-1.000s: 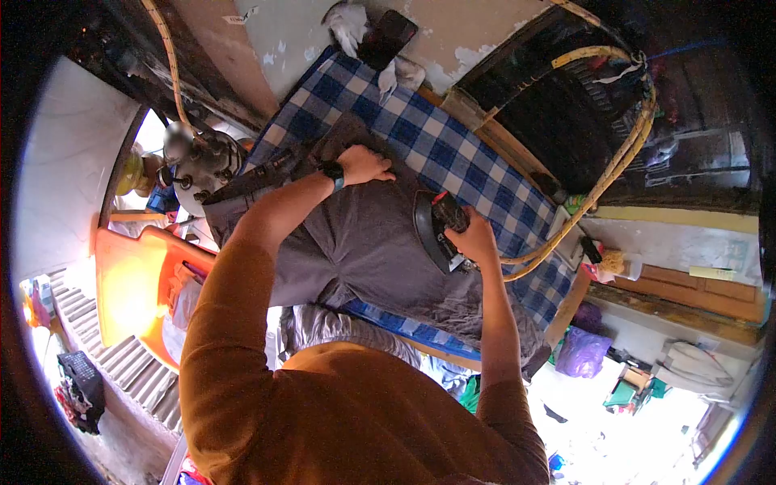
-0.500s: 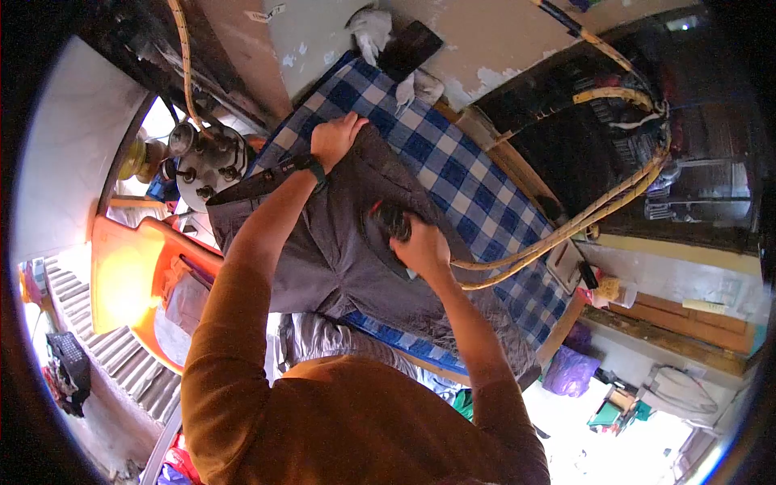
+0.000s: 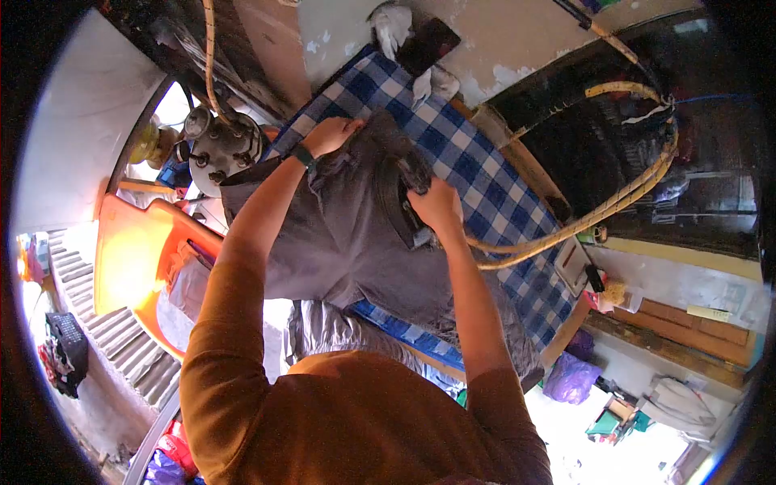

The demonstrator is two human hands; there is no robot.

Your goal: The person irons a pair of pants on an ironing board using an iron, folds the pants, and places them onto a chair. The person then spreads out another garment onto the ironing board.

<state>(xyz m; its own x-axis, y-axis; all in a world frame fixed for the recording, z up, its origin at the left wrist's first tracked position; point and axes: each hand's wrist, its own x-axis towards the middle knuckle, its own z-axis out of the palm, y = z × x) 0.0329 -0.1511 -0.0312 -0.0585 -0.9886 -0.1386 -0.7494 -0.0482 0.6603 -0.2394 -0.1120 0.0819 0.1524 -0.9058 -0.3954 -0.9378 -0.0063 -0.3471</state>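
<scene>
Grey trousers [image 3: 331, 234] lie spread over a blue-and-white checked cloth [image 3: 477, 166] on the work table. At their far edge my left hand [image 3: 330, 136] is closed on the fabric, a dark band round its wrist. My right hand [image 3: 438, 206] grips the dark handle of a steam iron [image 3: 411, 175], which rests on the trousers. From behind that hand a yellowish hose [image 3: 558, 234] runs off to the right. My fingers and forearm partly hide the iron's body.
A metal boiler tank [image 3: 225, 153] stands left of the table, near an orange plastic chair [image 3: 133, 250] with cloth on it. White rags [image 3: 391, 31] and a dark flat object [image 3: 428, 44] lie at the far end. A purple bag [image 3: 572, 378] sits at the lower right.
My right hand has slid the iron farther away from me across the trousers. My left hand keeps its place at the far edge. The whole view has shifted slightly.
</scene>
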